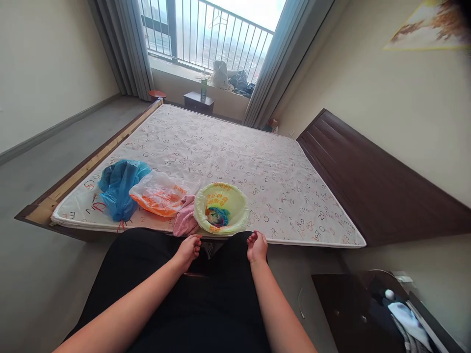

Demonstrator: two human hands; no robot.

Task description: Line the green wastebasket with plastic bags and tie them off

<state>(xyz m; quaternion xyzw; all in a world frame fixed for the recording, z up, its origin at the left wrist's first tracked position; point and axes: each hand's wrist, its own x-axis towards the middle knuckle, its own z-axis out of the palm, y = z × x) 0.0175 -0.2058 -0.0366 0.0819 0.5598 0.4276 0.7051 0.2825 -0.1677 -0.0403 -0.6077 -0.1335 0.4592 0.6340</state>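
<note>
My left hand [189, 251] rests on my left thigh with its fingers curled in and nothing visible in them. On the other thigh lies my right hand [257, 246], loosely closed too, with no object showing. Just ahead, at the mattress edge, stands a bin with a pale yellow-green liner bag [239, 208], and crumpled blue plastic [218, 216] lies inside it. A pink towel [185, 218] touches the bin's left side. Left of the towel are a white and orange plastic bag [164, 193] and a blue plastic bag [125, 189] with something dark in it.
The letter-printed mattress [228, 147] sits in a wooden bed frame [84, 166] with a dark headboard [375, 176]. A dark cabinet [342, 304] bearing cloth items stands at lower right. By the window are a small nightstand [198, 103] and a red stool [157, 94].
</note>
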